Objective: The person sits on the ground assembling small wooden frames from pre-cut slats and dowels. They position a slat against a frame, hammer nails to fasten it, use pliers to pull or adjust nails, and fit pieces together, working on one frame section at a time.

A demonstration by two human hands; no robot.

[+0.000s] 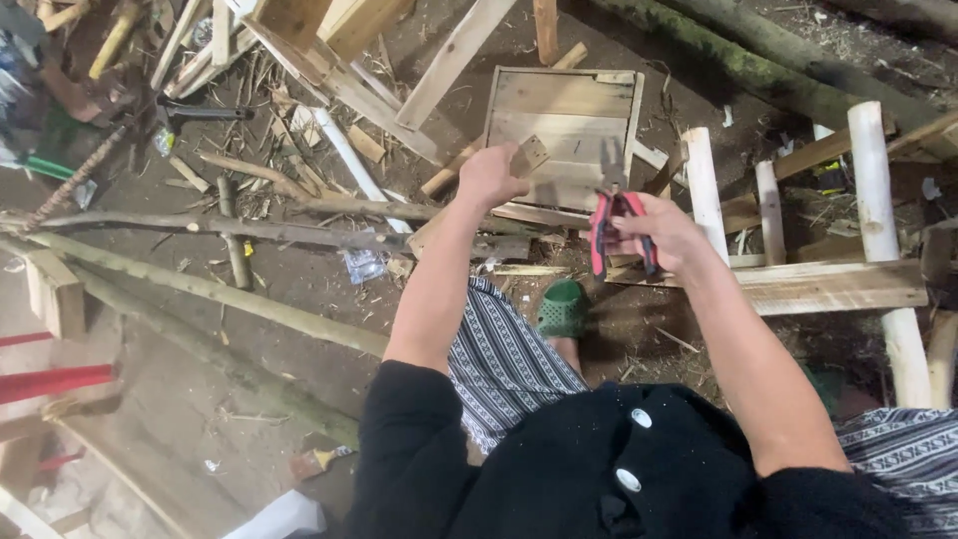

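Pliers were gripped in the right hand while the left hand pinched a small wood offcut over the floor's pallet panel, gripping-and-pulling work apparently next.

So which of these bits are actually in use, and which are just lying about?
In hand:
- left hand holding a small wooden piece
- right hand gripping red-handled pliers
- square wooden panel just beyond both hands

Lying about:
- long poles
- hammer
- pale wooden frame
- scattered offcuts
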